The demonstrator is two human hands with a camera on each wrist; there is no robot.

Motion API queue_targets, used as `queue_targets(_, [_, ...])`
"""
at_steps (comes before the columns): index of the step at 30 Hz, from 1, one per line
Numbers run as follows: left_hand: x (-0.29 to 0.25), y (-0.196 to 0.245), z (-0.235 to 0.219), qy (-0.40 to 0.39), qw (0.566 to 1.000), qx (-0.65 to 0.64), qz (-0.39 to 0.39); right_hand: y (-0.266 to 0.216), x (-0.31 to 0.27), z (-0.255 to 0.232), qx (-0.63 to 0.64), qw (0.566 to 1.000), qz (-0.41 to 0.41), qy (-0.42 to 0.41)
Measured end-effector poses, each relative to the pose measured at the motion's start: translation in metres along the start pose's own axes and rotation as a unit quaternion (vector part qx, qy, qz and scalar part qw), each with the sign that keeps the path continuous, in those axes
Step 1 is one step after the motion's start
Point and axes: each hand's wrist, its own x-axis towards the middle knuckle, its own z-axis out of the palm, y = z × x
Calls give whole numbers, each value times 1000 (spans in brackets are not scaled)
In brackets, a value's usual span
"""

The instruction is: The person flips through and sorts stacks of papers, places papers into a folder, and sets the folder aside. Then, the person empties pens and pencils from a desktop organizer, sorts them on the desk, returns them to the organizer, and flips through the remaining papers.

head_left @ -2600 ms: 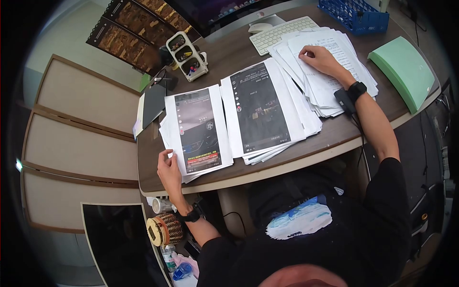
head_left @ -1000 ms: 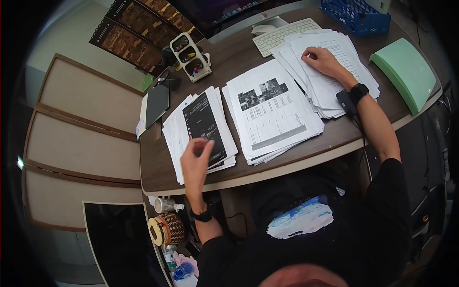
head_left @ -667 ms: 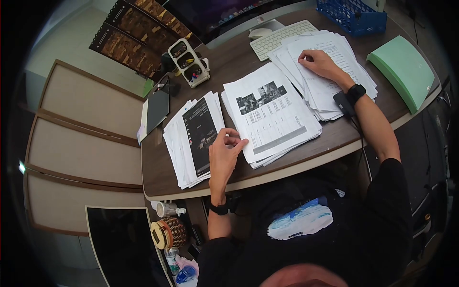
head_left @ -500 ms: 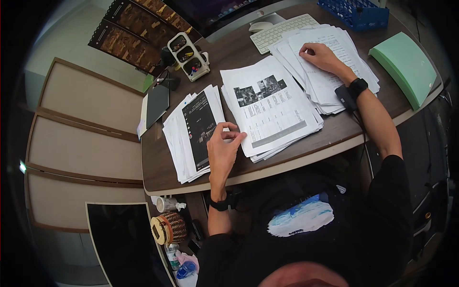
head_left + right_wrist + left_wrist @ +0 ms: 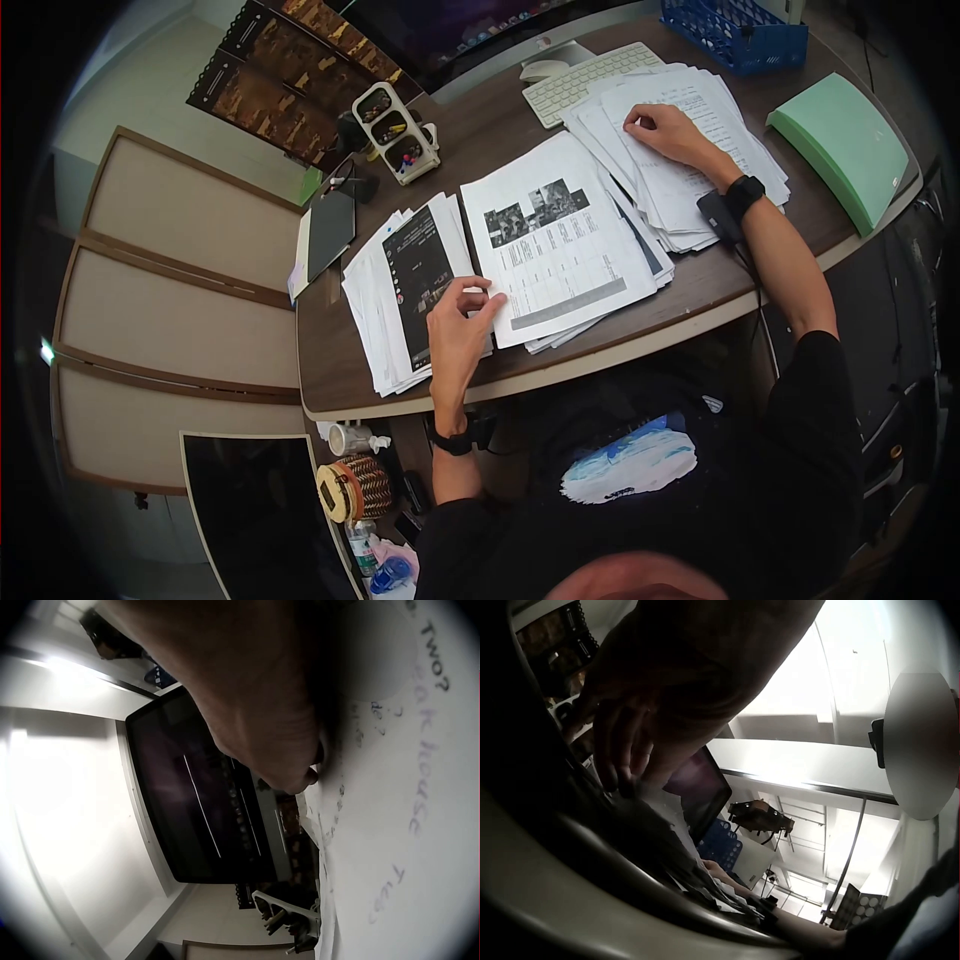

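Note:
My left hand (image 5: 460,330) pinches the lower left edge of a printed sheet of paper (image 5: 560,270) between thumb and fingers. That sheet, with a dark picture across it, lies over the middle stack and sits a little left of the pages beneath, whose dark-printed edge (image 5: 655,262) shows at its right. Left of it is another paper stack (image 5: 375,330), topped by a page with a black printed screenshot (image 5: 415,265). My right hand (image 5: 670,135) rests, fingers loosely curled, on the right stack of handwritten papers (image 5: 715,205). Handwriting on this stack (image 5: 397,825) shows close up in the right wrist view.
Behind the papers are a keyboard (image 5: 590,82), a mouse (image 5: 543,70) and a monitor (image 5: 470,40). A pen holder (image 5: 396,132) and a dark folder (image 5: 328,235) stand left. At right are a blue basket (image 5: 740,38) and a green curved box (image 5: 845,150).
The black screenshot page went from the middle stack to the left one. My left hand then moved right, took the middle stack's top sheet and shifted it slightly left. My right hand stayed put.

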Motion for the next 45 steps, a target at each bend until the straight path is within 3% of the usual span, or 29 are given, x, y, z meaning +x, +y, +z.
queue_targets(8, [-7,-12,-6,61,996,-60,-18,5,-2,9,7,1000,-16,11])
queue_targets(13, [-3,-34,-46,140,980,-140,-30,7,-2,7,3,1000,-22,4])
queue_targets(17, [-10,-73,-89,182,977,-114,-6,7,-1,9,-2,1000,-24,17])
queue_targets(21, [-17,-98,-123,179,979,-72,-62,3,-1,2,-2,1000,-12,4])
queue_targets(24, [-23,-115,-132,135,984,40,-110,6,-2,7,2,1000,-18,6])
queue_targets(25, [-24,-119,-128,136,984,40,-113,8,-1,8,6,1000,-26,16])
queue_targets(27, [-22,-123,-114,199,965,172,3,8,-1,8,7,999,-28,19])
queue_targets(29, [-17,-103,-100,197,953,231,-11,6,-1,5,2,1000,-6,0])
queue_targets(33, [-6,-48,-44,90,993,70,14,1,-3,4,-21,1000,2,-3])
queue_targets(34, [-7,-18,-32,55,996,57,-37,6,0,8,-14,1000,-22,10])
queue_targets(35, [-6,-9,-24,44,997,47,-31,10,-1,9,-9,999,-43,27])
queue_targets(37, [-2,5,-4,-10,998,61,-20,1,-3,4,-3,1000,-6,5])
queue_targets(43, [2,1,10,0,1000,-16,12,8,-1,10,5,996,-73,49])
queue_targets(45, [1,-1,11,27,999,-15,20,7,-2,8,-7,998,-60,35])
